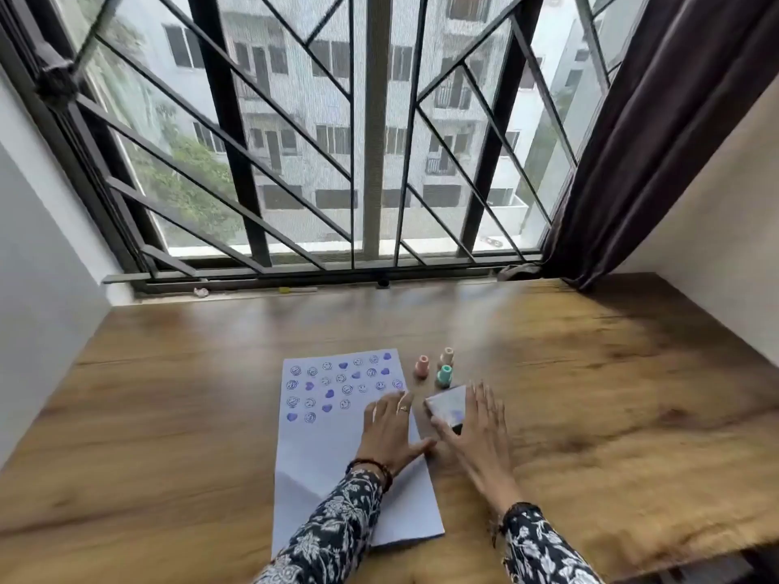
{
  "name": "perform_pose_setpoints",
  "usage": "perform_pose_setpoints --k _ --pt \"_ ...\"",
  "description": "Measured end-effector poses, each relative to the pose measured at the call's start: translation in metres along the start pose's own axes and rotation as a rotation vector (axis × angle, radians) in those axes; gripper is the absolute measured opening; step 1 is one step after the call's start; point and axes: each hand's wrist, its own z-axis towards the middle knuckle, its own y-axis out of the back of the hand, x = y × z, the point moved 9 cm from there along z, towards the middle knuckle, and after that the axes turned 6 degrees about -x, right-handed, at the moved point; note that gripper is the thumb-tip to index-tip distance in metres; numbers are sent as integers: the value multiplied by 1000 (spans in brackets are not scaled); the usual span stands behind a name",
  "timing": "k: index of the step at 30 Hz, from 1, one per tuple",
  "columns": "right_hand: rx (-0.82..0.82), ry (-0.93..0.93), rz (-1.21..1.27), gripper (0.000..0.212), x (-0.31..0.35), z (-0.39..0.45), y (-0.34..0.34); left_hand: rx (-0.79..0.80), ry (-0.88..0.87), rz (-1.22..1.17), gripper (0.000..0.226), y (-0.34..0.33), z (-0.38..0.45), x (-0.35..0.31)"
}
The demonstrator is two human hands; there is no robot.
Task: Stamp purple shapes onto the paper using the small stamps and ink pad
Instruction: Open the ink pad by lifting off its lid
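Observation:
A white paper (320,448) lies on the wooden table, its upper half covered with several purple hearts and smiley faces. My left hand (390,427) rests flat on the paper's right edge, fingers spread, holding nothing. The ink pad (449,406) sits just right of the paper with its lid tilted up. My right hand (476,432) grips the pad, thumb at its near corner and fingers along its right side. Three small stamps stand behind the pad: a pink stamp (422,367), a beige stamp (446,357) and a green stamp (444,375).
The wooden table (590,394) runs to a barred window (295,162) at the back. A dark curtain (657,141) hangs at the right. White walls close in both sides. The table's front right corner ends near the lower right of the view.

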Motion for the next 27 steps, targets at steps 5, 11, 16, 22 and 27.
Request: perform_pose_setpoints --k 5,11,16,22,27 --pt "-7 -57 126 96 -11 5 -8 -83 23 -9 68 -1 9 -10" --pt "-82 -123 195 77 -17 13 -10 -127 97 -2 77 -4 15 -9" --pt "-123 -146 392 62 -24 18 7 -160 115 -26 76 0 14 -6" --pt "-337 -799 1227 35 -86 40 13 -168 91 -21 74 -5 14 -5" --pt "-378 -939 1409 44 -102 65 0 -216 86 -72 73 -2 14 -6"
